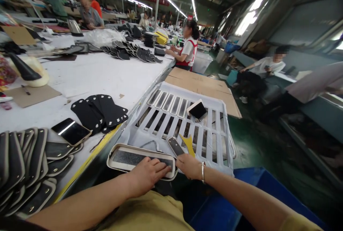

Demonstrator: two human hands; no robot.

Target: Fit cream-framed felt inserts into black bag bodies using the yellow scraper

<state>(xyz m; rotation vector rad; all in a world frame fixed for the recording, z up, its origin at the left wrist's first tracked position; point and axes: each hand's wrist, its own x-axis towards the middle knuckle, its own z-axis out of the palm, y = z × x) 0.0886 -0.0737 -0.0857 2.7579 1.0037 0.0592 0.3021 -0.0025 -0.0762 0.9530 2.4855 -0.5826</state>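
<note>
A long, round-ended panel (125, 157) with a pale raised rim and a dark grey inset lies in front of me. My left hand (150, 172) rests on its right half, fingers stretched flat across the inset. At the panel's right end is my right hand (189, 166), fingers closed close to the rim; what they pinch is hidden. Just beyond those fingers lies a small dark strip (176, 146) with metal studs. A yellow forked piece (189, 145) reaches up from behind the right hand; I cannot tell whether the hand holds it.
A slatted white crate (217, 141) bears a row of narrow pale frames (168, 102) and a tilted dark-faced block (197, 110). Left on the table are a phone (71, 131), black studded pieces (103, 111) and stacked dark panels (29, 163). Blue bin (257, 184) stands below right.
</note>
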